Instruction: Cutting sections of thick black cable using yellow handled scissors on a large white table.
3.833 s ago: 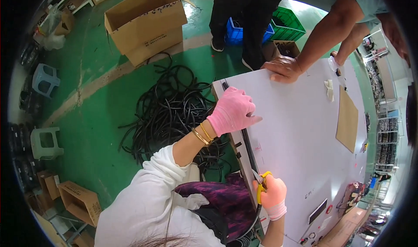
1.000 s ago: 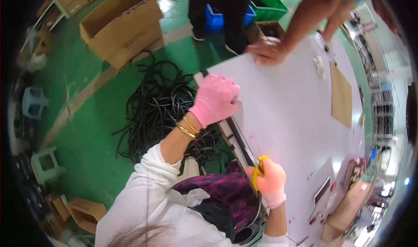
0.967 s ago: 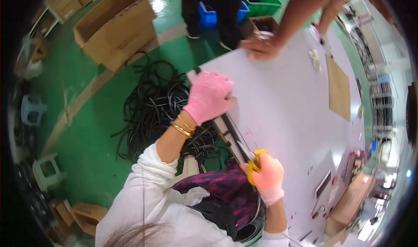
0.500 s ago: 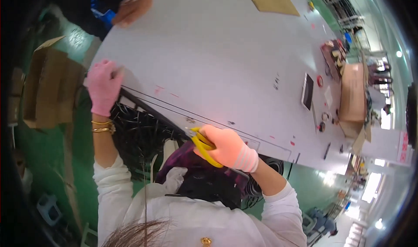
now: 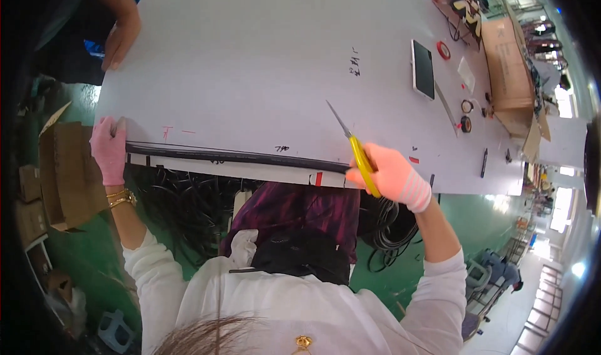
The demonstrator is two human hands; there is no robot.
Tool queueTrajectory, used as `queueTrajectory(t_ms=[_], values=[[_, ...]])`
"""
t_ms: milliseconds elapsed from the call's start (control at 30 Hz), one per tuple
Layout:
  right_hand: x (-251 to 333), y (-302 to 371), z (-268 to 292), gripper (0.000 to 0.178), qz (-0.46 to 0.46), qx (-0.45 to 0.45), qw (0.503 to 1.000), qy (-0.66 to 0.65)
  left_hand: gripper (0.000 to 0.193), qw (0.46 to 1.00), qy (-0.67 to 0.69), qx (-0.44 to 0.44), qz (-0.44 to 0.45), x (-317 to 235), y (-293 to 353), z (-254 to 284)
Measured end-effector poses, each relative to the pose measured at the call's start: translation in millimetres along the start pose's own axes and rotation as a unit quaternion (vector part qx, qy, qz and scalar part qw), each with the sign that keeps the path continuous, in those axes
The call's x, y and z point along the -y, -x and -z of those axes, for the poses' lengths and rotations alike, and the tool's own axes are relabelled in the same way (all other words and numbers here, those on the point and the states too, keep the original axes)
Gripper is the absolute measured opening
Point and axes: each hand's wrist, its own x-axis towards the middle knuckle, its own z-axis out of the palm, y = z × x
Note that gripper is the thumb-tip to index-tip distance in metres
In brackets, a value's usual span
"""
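Observation:
A long black strip [image 5: 244,158], looking like flexible tubing, lies nearly straight along the near edge of the light grey table [image 5: 250,67]. At its left end, by the table's corner, my left hand [image 5: 109,150] in a pink glove is closed on it. My right hand [image 5: 395,175], in an orange-pink glove, grips scissors [image 5: 357,152] by their yellow handles. Their blades look closed and point away over the table. The fingertips of this same hand touch the strip's right end. What they pinch is partly hidden.
Another person's hand [image 5: 122,39] rests at the far-left table edge. To the right lie a tablet [image 5: 422,69], tape rolls [image 5: 466,124], a marker [image 5: 484,163] and a cardboard box [image 5: 506,73]. Bundled black tubing [image 5: 188,198] hangs below the near edge. An open carton [image 5: 78,173] stands left.
My right hand has moved right with the scissors, whose tips now point away. The black strip now lies flat along the table edge between my hands. The view has shifted.

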Motion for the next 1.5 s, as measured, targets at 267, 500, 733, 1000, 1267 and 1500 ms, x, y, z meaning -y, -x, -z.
queueTrajectory(t_ms=[267, 500, 733, 1000, 1267, 1500], values=[[-23.3, -18.5, 7.0, 0.035, 0.044, -0.057, 0.935, 0.348, 0.036, 1.000, 0.017, -0.013, 0.022, 4.1, -2.3, -8.1], [-1.7, -16.9, -3.4, 0.032, -0.007, -0.053, 0.889, 0.455, 0.037, 0.999, 0.025, 0.004, 0.038, 6.9, -1.7, -6.6], [6.2, -19.6, -5.0, 0.030, -0.032, -0.041, 0.885, 0.462, 0.036, 0.999, 0.027, -0.003, 0.027, 7.2, -1.0, -7.4], [11.8, -20.2, -4.4, 0.031, -0.062, -0.029, 0.865, 0.497, 0.039, 0.998, 0.040, 0.012, 0.038, 7.0, -0.6, -8.6], [18.8, -23.8, -3.4, 0.041, -0.075, -0.027, 0.848, 0.524, 0.041, 0.998, 0.043, 0.012, 0.034, 12.4, -2.0, -7.6], [16.1, -21.0, -1.8, 0.037, -0.051, -0.034, 0.870, 0.489, 0.023, 0.996, -0.085, 0.020, 0.021, -11.3, -2.6, 4.7]])
